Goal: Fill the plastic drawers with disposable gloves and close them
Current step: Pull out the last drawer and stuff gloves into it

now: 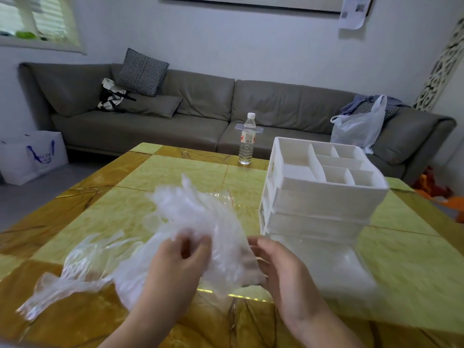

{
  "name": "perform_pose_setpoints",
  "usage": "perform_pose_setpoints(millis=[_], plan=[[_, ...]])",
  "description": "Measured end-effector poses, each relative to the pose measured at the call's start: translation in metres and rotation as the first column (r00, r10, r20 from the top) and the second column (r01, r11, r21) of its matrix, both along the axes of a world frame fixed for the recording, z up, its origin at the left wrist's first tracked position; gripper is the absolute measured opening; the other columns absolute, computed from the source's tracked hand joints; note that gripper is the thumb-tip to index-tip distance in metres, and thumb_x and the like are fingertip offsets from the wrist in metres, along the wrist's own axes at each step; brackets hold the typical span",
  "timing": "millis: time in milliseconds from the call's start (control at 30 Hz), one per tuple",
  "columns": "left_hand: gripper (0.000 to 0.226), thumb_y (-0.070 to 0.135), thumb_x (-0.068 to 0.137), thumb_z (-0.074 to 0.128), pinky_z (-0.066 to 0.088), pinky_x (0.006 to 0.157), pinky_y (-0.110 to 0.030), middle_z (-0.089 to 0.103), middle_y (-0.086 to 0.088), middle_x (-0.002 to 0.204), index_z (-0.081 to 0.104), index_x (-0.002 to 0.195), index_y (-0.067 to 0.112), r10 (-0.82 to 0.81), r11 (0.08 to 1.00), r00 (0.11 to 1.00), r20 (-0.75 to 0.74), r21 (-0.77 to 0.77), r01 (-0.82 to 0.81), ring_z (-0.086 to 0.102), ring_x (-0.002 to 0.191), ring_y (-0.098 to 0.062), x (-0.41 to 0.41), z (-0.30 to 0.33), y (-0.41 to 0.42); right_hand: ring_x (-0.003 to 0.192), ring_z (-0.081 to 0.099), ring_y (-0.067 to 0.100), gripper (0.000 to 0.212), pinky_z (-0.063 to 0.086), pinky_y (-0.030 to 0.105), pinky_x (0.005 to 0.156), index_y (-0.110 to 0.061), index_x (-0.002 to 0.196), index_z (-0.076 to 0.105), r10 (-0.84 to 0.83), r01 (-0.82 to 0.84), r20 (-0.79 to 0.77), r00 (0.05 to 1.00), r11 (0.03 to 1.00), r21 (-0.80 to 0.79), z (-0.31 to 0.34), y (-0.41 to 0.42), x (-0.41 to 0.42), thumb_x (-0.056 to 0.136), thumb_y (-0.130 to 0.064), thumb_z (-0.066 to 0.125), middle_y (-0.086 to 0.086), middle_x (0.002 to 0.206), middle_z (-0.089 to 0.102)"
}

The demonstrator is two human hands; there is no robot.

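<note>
head view, near edge: two bare forearms enter from the bottom, both hands raised over the table (pixel 175 177).
left hand (pixel 175 262): fingers curled, pinching into the bunch of disposable gloves (pixel 200 222) from the left side; fingertips blurred.
right hand (pixel 278 264): fingers curled round the right edge of the same bunch, thumb toward the left hand; exact finger contact hard to make out through the film.
disposable gloves: clear, crumpled bunch held between the two hands, above the table's near centre, just left of the drawer unit; blurred.
loose gloves (pixel 75 270): more clear gloves lying flat on the table at the near left, spreading toward the corner.
clear bag (pixel 226 197): thin film with a red line, lying on the table behind the held bunch.
plastic drawers (pixel 321 194): white unit standing on the right half of the table, top tray split into several compartments, stacked drawer fronts below.
lowest drawer (pixel 334 262): translucent, pulled out toward the camera, just right of the right hand; contents cannot be made out.
water bottle (pixel 247 139): upright at the far table edge, white cap on.
sofa (pixel 200 109): grey, behind the table, with a checked cushion (pixel 141 72) at left and a plastic bag (pixel 359 126) at right.
floor, left: white shopping bag (pixel 32 156) beside the sofa.
</note>
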State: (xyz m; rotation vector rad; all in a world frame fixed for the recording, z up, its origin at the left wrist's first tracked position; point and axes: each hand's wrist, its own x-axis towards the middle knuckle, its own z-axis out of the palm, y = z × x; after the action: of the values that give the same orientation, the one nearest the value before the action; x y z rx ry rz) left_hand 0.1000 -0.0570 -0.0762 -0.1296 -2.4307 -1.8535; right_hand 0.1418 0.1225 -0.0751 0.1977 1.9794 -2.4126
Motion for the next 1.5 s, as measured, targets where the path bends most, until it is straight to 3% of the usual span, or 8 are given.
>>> perform_pose_setpoints(millis=[200, 333, 533, 733, 967, 1167, 1333, 1500], plan=[[0.017, 0.024, 0.096, 0.068, 0.048, 0.060, -0.028, 0.067, 0.007, 0.067, 0.070, 0.080, 0.031, -0.165, 0.986, 0.985, -0.054, -0.018, 0.164, 0.063, 0.063, -0.011, 0.010, 0.004, 0.013, 0.067, 0.058, 0.023, 0.026, 0.047, 0.033, 0.065, -0.009, 0.078, 0.062, -0.200, 0.233, -0.138, 0.970, 0.926, 0.297, 0.002, 0.002, -0.005, 0.087, -0.025, 0.080, 0.005, 0.070, 0.061], [0.017, 0.013, 0.096, 0.064, 0.055, 0.079, -0.043, 0.078, -0.015, 0.099, 0.078, 0.095, 0.022, -0.214, 0.901, 0.960, 0.181, 0.417, 0.122, 0.076, 0.088, -0.033, 0.012, 0.011, 0.011, 0.063, 0.062, 0.019, 0.015, 0.051, 0.030, 0.058, -0.004, 0.084, 0.062, -0.310, 0.315, -0.058, 0.949, 0.938, 0.147, 0.008, 0.011, -0.004, 0.097, -0.004, 0.069, 0.009, 0.071, 0.066], [0.012, 0.008, 0.092, 0.066, 0.056, 0.075, -0.041, 0.077, -0.022, 0.099, 0.077, 0.094, 0.007, -0.229, 0.834, 0.934, 0.274, 0.550, 0.043, 0.076, 0.085, -0.036, 0.009, 0.014, 0.008, 0.056, 0.065, 0.022, 0.016, 0.054, 0.030, 0.048, 0.000, 0.097, 0.058, -0.302, 0.300, -0.018, 0.953, 0.950, -0.084, 0.020, 0.019, 0.000, 0.094, 0.013, 0.066, 0.019, 0.084, 0.072], [0.020, 0.016, 0.090, 0.072, 0.059, 0.063, -0.037, 0.078, -0.020, 0.095, 0.075, 0.108, 0.005, -0.247, 0.864, 0.955, 0.163, 0.483, 0.141, 0.077, 0.083, -0.035, 0.011, 0.010, 0.010, 0.067, 0.069, 0.021, 0.026, 0.058, 0.032, 0.056, -0.002, 0.095, 0.079, -0.069, 0.105, 0.142, 0.987, 0.959, -0.263, 0.019, 0.019, 0.002, 0.071, -0.009, 0.086, 0.015, 0.083, 0.071], [0.036, 0.031, 0.080, 0.085, 0.059, 0.085, -0.048, 0.080, -0.013, 0.098, 0.075, 0.109, 0.012, -0.136, 0.879, 0.976, 0.168, 0.476, 0.041, 0.077, 0.092, -0.035, 0.000, 0.005, 0.002, 0.058, 0.067, 0.012, 0.012, 0.055, 0.023, 0.051, -0.012, 0.082, 0.078, -0.272, 0.294, 0.117, 0.955, 0.822, -0.487, 0.026, 0.040, -0.006, 0.077, -0.001, 0.072, 0.003, 0.077, 0.072], [0.014, 0.031, 0.092, 0.077, 0.059, 0.070, -0.042, 0.076, 0.008, 0.076, 0.063, 0.090, 0.029, 0.083, 0.992, 0.990, 0.111, 0.082, -0.093, 0.073, 0.068, -0.015, -0.002, -0.001, -0.001, 0.069, 0.070, 0.012, 0.011, 0.056, 0.023, 0.057, -0.019, 0.075, 0.082, -0.171, 0.106, -0.073, 0.983, 0.839, -0.533, 0.044, 0.046, 0.008, 0.068, -0.021, 0.090, 0.005, 0.091, 0.072], [0.018, 0.039, 0.085, 0.075, 0.049, 0.058, -0.038, 0.066, 0.004, 0.064, 0.064, 0.083, 0.025, 0.045, 0.985, 0.999, 0.023, -0.166, -0.040, 0.063, 0.060, -0.020, -0.002, -0.010, 0.004, 0.073, 0.072, 0.021, 0.035, 0.057, 0.032, 0.055, -0.009, 0.092, 0.079, 0.147, -0.212, -0.180, 0.973, 0.882, -0.420, 0.037, 0.014, 0.018, 0.066, -0.020, 0.099, 0.012, 0.090, 0.072], [0.030, 0.057, 0.084, 0.071, 0.053, 0.103, -0.044, 0.079, 0.006, 0.100, 0.083, 0.100, 0.034, -0.442, 0.871, 0.893, 0.087, 0.282, 0.403, 0.073, 0.100, -0.014, -0.005, -0.020, -0.014, 0.080, 0.072, 0.022, 0.012, 0.057, 0.026, 0.061, -0.004, 0.106, 0.077, 0.127, -0.124, -0.097, 0.987, 0.992, 0.037, 0.024, -0.018, 0.016, 0.098, -0.011, 0.073, 0.013, 0.101, 0.079]])
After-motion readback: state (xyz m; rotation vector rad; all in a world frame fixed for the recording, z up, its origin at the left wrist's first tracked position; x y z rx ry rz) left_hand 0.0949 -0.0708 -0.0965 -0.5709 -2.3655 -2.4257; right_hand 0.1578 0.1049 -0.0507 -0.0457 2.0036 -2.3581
